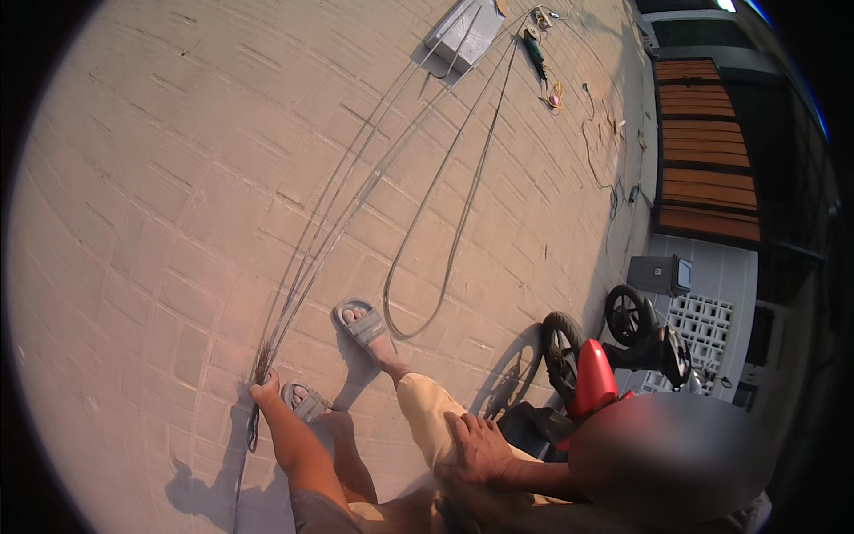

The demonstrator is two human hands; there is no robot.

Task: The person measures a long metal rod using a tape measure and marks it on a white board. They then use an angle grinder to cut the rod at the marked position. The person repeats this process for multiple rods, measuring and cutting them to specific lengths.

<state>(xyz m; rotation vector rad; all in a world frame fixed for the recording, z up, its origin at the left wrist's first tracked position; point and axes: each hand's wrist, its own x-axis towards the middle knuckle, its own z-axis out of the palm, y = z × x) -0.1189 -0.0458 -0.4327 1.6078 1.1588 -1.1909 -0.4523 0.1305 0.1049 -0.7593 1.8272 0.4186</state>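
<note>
My left hand [264, 388] is closed around a bundle of thin dark wires [263, 360], low beside my sandalled left foot [304, 402]. Bristly ends stick up just above the fist, and a bent loop hangs below it. Long thin metal rods [334, 227] run from the bundle to a grey box-like block [465, 36] at the far side, where their ends lie across it. My right hand [480, 445] rests with fingers apart on my knee in beige cloth and holds nothing. Near my right foot [362, 324] a long rod bends in a U-shaped loop [411, 335].
On the paving at the far right lie a dark green power tool [534, 53] and a cord [591, 151]. A red and black motorbike [594, 378] stands close on my right. Beyond it are a grey bin [654, 274] and a brown slatted gate [707, 147]. A blurred patch covers the lower right.
</note>
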